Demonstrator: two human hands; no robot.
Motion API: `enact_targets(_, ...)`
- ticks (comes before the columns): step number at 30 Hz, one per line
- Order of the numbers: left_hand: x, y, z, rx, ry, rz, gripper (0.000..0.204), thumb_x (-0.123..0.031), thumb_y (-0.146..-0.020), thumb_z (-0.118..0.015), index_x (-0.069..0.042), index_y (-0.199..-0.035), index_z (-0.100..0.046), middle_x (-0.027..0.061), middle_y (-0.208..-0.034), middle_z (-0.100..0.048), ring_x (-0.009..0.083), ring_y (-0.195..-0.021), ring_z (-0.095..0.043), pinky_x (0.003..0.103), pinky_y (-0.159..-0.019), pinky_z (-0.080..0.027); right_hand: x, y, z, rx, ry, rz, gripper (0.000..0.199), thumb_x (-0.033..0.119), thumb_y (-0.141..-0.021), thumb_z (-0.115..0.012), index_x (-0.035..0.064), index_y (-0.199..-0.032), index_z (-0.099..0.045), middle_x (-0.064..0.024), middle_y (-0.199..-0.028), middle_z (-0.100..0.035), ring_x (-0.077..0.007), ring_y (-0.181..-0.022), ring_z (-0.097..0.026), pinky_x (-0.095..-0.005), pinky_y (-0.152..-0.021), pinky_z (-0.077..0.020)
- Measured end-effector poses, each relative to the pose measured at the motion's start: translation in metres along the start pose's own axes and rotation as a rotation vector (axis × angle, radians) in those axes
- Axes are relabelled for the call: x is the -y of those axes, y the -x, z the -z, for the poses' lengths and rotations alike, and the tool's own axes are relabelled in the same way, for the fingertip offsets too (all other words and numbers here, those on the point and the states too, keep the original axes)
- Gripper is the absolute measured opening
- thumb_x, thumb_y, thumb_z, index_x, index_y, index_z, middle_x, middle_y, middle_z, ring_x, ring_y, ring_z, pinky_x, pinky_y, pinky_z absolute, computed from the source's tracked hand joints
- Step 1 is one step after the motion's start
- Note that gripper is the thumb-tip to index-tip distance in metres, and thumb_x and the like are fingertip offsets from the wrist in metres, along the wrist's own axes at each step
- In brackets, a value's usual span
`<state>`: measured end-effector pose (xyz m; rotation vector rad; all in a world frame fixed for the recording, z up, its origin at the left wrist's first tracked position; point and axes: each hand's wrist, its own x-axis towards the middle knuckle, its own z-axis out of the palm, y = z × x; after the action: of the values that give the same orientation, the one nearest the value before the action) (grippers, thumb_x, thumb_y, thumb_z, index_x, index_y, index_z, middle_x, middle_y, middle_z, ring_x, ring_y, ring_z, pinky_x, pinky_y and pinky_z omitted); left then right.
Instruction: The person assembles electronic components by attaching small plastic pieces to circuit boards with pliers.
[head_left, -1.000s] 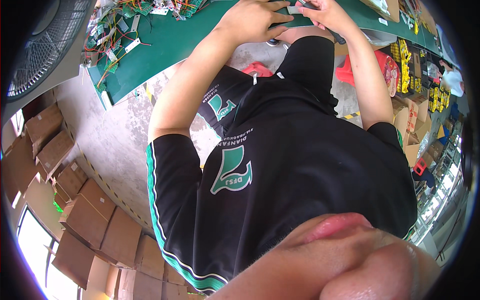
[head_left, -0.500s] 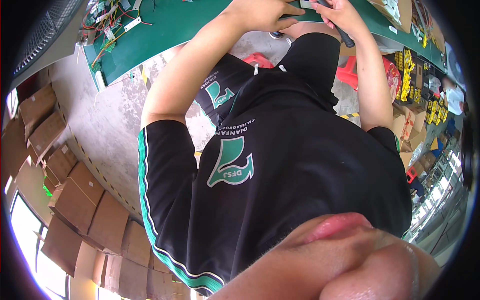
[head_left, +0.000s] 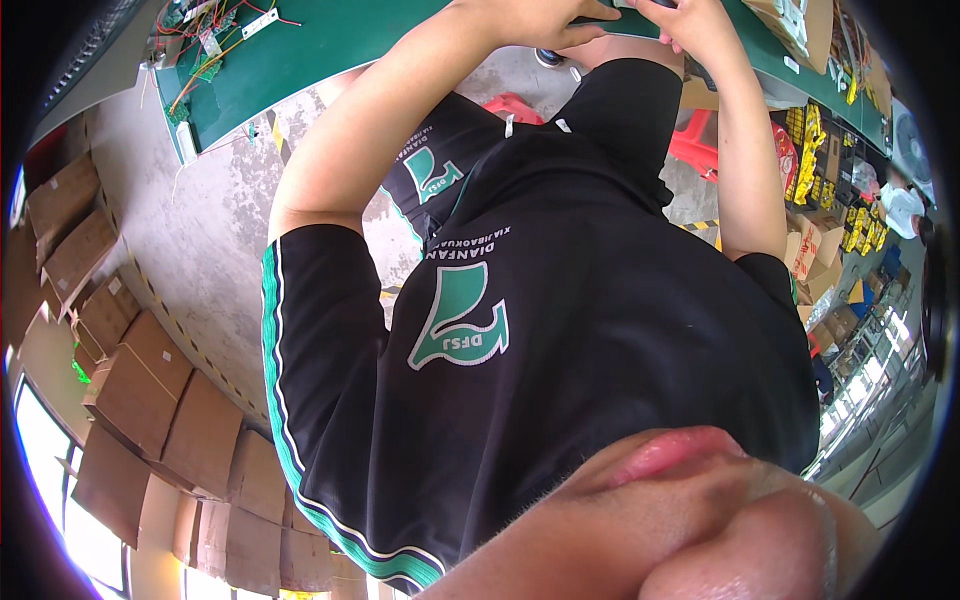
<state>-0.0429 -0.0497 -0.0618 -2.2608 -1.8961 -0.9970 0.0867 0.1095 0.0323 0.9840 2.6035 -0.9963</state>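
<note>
My left hand (head_left: pixel 535 18) and my right hand (head_left: pixel 690 22) are raised together over the green table (head_left: pixel 330 50) at the top edge of the view. Their fingers curl toward each other, close together, around something small and dark that the frame edge mostly cuts off. I cannot tell what it is or how it is held. Both bare forearms run up from my black short-sleeved shirt (head_left: pixel 560 330), which fills the middle of the view.
Loose coloured wires and small circuit boards (head_left: pixel 210 40) lie on the table's left end. Stacked cardboard boxes (head_left: pixel 130 370) line the concrete floor at left. A red stool (head_left: pixel 512 105) stands under the table. Yellow packets (head_left: pixel 812 140) and boxes crowd the right side.
Both hands have slid up toward the top edge and are now partly cut off. The table and the boxes have shifted up and to the left in the picture.
</note>
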Motion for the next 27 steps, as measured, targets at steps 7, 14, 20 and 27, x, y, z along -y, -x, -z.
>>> enact_targets(7, 0.001, 0.0, 0.002, -0.003, -0.013, -0.013, 0.036, -0.034, -0.087, -0.068, -0.013, -0.114, -0.078, 0.0137, -0.131, -0.068, 0.0345, -0.13, -0.057, 0.048, -0.111, -0.041, -0.007, -0.007, -0.001, -0.028, 0.087, 0.163, 0.025, 0.015, -0.093, -0.075, -0.0041, -0.096, -0.059, -0.0108, -0.07, -0.06, -0.0158, -0.054, -0.059, -0.0333, -0.051, -0.0478)
enact_targets(14, 0.001, 0.0, 0.0, 0.012, -0.011, -0.01, 0.035, -0.033, -0.087, -0.068, -0.012, -0.114, -0.078, 0.0141, -0.132, -0.068, 0.0346, -0.129, -0.058, 0.049, -0.111, -0.041, -0.002, -0.017, 0.004, 0.005, 0.307, 0.151, 0.033, 0.016, -0.091, -0.079, -0.0035, -0.093, -0.052, -0.0149, -0.076, -0.061, -0.0208, -0.063, -0.064, -0.0364, -0.056, -0.0507)
enact_targets(20, 0.002, -0.001, 0.0, 0.003, -0.038, -0.026, 0.034, -0.032, -0.088, -0.068, -0.012, -0.114, -0.078, 0.0143, -0.132, -0.068, 0.0351, -0.127, -0.059, 0.048, -0.111, -0.041, 0.005, -0.028, 0.011, 0.043, 0.296, 0.021, 0.043, 0.026, -0.085, -0.086, -0.0024, -0.09, -0.054, -0.0134, -0.074, -0.061, -0.0207, -0.059, -0.062, -0.0361, -0.055, -0.0503)
enact_targets(27, -0.001, -0.003, 0.005, -0.003, -0.026, -0.02, 0.035, -0.031, -0.087, -0.068, -0.012, -0.114, -0.078, 0.0147, -0.13, -0.068, 0.0352, -0.127, -0.059, 0.047, -0.11, -0.042, -0.02, -0.032, 0.016, 0.098, 0.076, 0.058, 0.035, 0.027, -0.091, -0.08, 0.0017, -0.09, -0.057, -0.0038, -0.069, -0.058, -0.0118, -0.054, -0.055, -0.0282, -0.051, -0.0447)
